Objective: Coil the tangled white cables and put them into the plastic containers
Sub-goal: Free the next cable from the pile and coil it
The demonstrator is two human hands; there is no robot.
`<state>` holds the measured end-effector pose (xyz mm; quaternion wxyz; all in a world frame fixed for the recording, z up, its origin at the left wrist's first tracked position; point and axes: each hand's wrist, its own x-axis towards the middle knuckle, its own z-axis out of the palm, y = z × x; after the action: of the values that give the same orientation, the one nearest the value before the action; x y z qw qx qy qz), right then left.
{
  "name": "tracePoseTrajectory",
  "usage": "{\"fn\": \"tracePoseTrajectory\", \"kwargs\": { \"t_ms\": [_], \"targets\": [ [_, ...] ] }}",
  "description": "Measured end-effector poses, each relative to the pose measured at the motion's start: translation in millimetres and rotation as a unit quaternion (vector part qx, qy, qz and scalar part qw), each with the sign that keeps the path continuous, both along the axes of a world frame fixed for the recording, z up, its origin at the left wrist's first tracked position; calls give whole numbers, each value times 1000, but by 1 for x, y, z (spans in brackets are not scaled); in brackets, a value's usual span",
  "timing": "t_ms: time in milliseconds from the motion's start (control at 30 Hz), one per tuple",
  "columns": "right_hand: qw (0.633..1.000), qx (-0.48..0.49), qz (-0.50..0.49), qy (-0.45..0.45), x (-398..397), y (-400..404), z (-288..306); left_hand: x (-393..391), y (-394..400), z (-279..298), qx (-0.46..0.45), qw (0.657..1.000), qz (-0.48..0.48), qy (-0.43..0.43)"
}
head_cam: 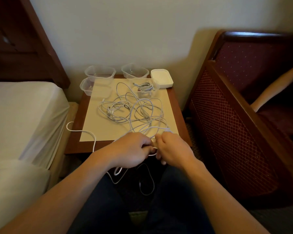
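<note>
— Gripping anything, those hands?
— Yes. The left hand point(133, 149) and the right hand point(172, 149) sit close together at the near edge of the counter point(176, 102), fingers curled, each pinching a strand of white cable point(152, 153) that runs between them.
— And the rest of the cables?
— A tangled pile of white cables point(134, 110) lies spread on the counter's pale top. One strand point(85, 132) loops off the left edge, and more cable point(145, 181) hangs below the hands over the person's lap.
— The containers?
— Three clear containers point(100, 72) stand at the far left and back, seemingly holding nothing. A fourth container point(156, 88), right of centre, holds a coiled cable point(145, 86). A white lidded box point(161, 78) sits at the far right corner.
— Around it?
— A bed point(24, 107) on the left, a chair point(243, 98) on the right
</note>
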<state>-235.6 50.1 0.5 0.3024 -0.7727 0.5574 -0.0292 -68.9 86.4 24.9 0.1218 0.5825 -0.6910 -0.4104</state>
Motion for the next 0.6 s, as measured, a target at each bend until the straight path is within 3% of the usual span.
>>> {"fn": "tracePoseTrajectory", "kwargs": {
  "t_ms": [67, 133, 200, 267, 333, 400, 500, 600],
  "targets": [
    [974, 155, -61, -156, 1, 1, -3, 6, -3, 3, -99, 994, -35, -30],
    [922, 256, -93, -276, 2, 3, -4, 14, -9, 1, -185, 982, -26, -16],
    [837, 371, -85, -394, 1, 5, -2, 23, -16, -5, -217, 975, 25, 31],
    [730, 459, -42, -504, -1, 5, 2, 26, -19, -14, -191, 970, 71, 132],
    [653, 481, -11, -585, -1, 5, 5, 22, -16, -22, -147, 950, 116, 249],
    [601, 476, -7, -642, 3, 8, 8, 14, -11, -31, -104, 929, 154, 321],
    [557, 464, -54, -687, 11, 12, 11, 2, -5, -35, -29, 913, 191, 360],
    [543, 424, -134, -712, 17, 13, 15, -4, -1, -34, -15, 931, 198, 308]
  ]
}}
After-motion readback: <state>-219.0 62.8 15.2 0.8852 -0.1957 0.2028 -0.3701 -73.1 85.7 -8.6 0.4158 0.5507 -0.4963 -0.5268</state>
